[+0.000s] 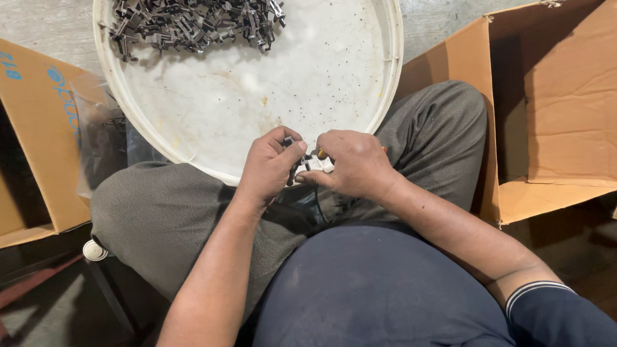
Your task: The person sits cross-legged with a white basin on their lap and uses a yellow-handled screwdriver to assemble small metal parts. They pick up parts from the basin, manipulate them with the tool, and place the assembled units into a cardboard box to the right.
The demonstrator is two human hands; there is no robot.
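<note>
Both hands pinch at the near rim of the round white plastic tray (pixel 360 128): left hand (pixel 270 167) grips a small dark metal clip (pixel 294 168), right hand (pixel 357 164) a small white plastic piece (pixel 319 164), best kept steady and aligned.

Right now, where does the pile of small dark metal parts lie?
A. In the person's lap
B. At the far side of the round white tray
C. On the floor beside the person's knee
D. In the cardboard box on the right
B: the dark metal parts are heaped at the far edge of the round white tray, away from both hands.
</note>
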